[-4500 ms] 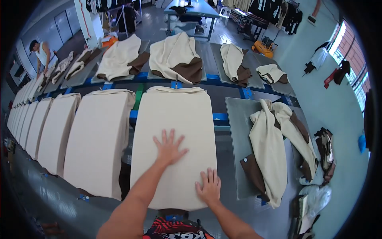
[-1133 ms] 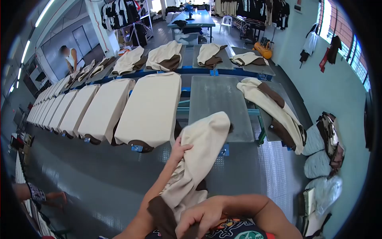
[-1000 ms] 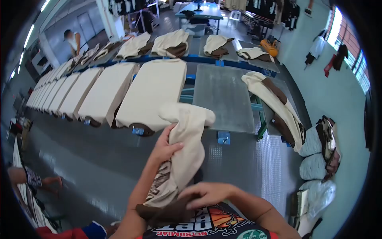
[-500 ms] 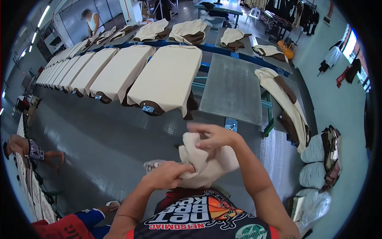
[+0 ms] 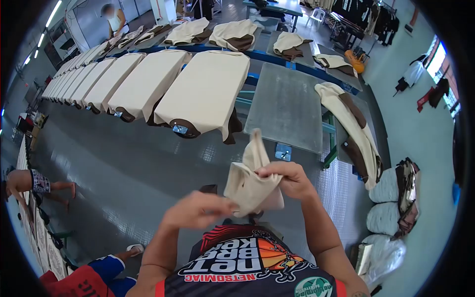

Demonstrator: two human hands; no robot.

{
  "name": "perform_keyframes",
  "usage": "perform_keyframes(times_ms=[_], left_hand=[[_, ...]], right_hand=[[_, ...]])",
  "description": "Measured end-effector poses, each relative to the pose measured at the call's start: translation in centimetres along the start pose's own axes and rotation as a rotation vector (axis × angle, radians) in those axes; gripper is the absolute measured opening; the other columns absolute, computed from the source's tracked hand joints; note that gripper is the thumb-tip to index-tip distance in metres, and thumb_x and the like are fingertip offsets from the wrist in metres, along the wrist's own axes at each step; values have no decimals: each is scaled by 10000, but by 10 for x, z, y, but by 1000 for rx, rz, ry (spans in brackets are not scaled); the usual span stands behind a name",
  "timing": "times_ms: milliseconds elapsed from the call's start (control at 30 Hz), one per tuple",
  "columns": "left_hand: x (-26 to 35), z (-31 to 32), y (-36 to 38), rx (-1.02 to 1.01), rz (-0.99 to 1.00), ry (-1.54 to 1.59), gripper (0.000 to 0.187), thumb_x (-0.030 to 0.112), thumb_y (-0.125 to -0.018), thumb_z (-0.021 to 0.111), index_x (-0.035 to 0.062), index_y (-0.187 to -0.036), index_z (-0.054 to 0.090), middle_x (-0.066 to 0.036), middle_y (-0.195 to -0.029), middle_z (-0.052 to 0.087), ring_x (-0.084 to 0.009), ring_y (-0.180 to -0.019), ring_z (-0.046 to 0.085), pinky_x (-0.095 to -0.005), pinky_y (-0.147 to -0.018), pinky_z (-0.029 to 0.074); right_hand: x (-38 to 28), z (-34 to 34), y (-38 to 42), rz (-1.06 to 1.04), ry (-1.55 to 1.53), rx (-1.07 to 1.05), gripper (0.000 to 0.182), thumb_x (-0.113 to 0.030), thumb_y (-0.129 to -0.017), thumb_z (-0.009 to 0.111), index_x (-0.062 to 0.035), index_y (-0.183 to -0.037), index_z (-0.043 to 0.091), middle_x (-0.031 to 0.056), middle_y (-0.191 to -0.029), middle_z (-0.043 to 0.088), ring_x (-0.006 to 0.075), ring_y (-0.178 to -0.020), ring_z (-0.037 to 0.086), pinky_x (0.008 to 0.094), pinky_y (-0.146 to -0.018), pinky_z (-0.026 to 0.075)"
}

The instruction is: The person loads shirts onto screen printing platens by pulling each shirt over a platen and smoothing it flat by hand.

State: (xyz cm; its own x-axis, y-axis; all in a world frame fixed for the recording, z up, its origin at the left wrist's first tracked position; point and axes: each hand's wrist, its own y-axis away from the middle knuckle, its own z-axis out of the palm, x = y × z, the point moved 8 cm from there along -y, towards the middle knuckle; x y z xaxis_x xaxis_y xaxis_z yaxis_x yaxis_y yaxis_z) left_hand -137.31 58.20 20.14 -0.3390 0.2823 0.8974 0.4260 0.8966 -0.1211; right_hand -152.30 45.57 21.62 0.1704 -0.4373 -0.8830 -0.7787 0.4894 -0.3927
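In front of my chest I hold a bunched cream garment (image 5: pixel 252 183), folded over so that a peak of cloth stands up from it. My right hand (image 5: pixel 294 180) is closed on its right side, thumb on top of the fabric. At its lower left edge is my left hand (image 5: pixel 198 209), smeared by motion; whether the fingers grip the cloth I cannot make out. Beyond the garment stands a bare grey board (image 5: pixel 284 106) with a small metal bracket (image 5: pixel 283 152) at its near end. Left of that board, a cream garment with brown trim (image 5: pixel 205 89) is stretched over another board.
A row of garment-covered boards (image 5: pixel 126 81) runs away to the left. On the right, a cream-and-brown garment (image 5: pixel 346 131) drapes over a board, near wrapped bundles (image 5: pixel 383 203) by the wall. People work at far left, lower left and back left.
The bunched garment has been turned and a peak of it raised. My right hand has gone from open over the cloth to gripping its right side; my left hand has shifted left.
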Motion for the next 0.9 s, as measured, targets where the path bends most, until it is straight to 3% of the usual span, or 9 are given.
perform_keyframes(times_ms=[33, 100, 233, 300, 467, 567, 700, 767, 900], left_hand=[[2, -5, -8, -6, 6, 6, 354, -17, -720, 671, 80, -1060, 645, -90, -1050, 676, -255, -1015, 639, -317, -842, 507], [18, -55, -15, 525, 133, -108, 370, -12, -717, 676, 65, -1075, 627, -86, -1146, 644, -250, -1105, 597, -344, -908, 480], [14, -35, -59, 397, 174, -190, 350, -17, -706, 681, 47, -1043, 610, -106, -1150, 627, -275, -1076, 602, -356, -890, 480], [-45, -11, -79, 168, -3, -210, 269, -18, -713, 668, 35, -972, 622, -126, -1055, 637, -302, -975, 616, -372, -839, 487], [-102, -36, -75, 386, -6, -380, 184, -22, -718, 643, 24, -896, 643, -135, -935, 615, -305, -838, 599, -362, -742, 488], [-72, -87, -47, 667, 49, -401, 203, -59, -703, 617, 18, -888, 652, -111, -832, 596, -293, -774, 585, -331, -691, 484], [21, -112, -29, 669, 176, -647, 231, -62, -703, 648, 26, -916, 668, -97, -794, 586, -265, -703, 593, -322, -628, 494], [61, -113, -24, 646, 267, -757, 226, -48, -712, 659, 26, -926, 668, -97, -784, 583, -255, -675, 596, -324, -603, 497], [128, -110, -10, 622, 482, -945, 240, -66, -676, 686, -3, -906, 663, -125, -829, 668, -265, -731, 671, -307, -651, 542]], right_hand=[[-6, 3, 4, -64, -97, -54, 444, 152, -751, 525, -30, -1138, 645, 105, -1061, 673, 229, -983, 634, 315, -854, 481], [-11, 5, 8, -45, -119, -68, 414, 136, -766, 536, -35, -1123, 656, 106, -1061, 679, 234, -978, 644, 318, -843, 486], [-46, 10, 5, -59, 115, -155, 384, 119, -742, 569, -32, -1080, 673, 136, -993, 674, 272, -915, 650, 326, -801, 497], [-62, 2, 5, -34, 244, -157, 346, 104, -740, 586, -25, -1045, 685, 153, -982, 675, 290, -920, 652, 335, -813, 500], [-107, -40, 17, -70, 703, 51, 351, 93, -728, 591, -25, -1046, 682, 112, -858, 627, 243, -770, 615, 318, -705, 482], [-114, -78, 39, -46, 1021, 287, 361, 102, -722, 591, -34, -1042, 687, 95, -835, 576, 224, -766, 583, 294, -689, 467], [-106, -113, 77, -45, 1269, 515, 387, 102, -706, 610, -49, -1053, 691, 83, -830, 507, 212, -781, 545, 270, -696, 456], [-108, -120, 84, 37, 1236, 552, 367, 93, -705, 632, -38, -1043, 691, 100, -859, 558, 222, -789, 573, 291, -717, 473], [-129, -124, 94, -126, 1274, 717, 291, 76, -751, 630, -19, -1021, 681, 135, -919, 639, 251, -833, 629, 313, -705, 496]])
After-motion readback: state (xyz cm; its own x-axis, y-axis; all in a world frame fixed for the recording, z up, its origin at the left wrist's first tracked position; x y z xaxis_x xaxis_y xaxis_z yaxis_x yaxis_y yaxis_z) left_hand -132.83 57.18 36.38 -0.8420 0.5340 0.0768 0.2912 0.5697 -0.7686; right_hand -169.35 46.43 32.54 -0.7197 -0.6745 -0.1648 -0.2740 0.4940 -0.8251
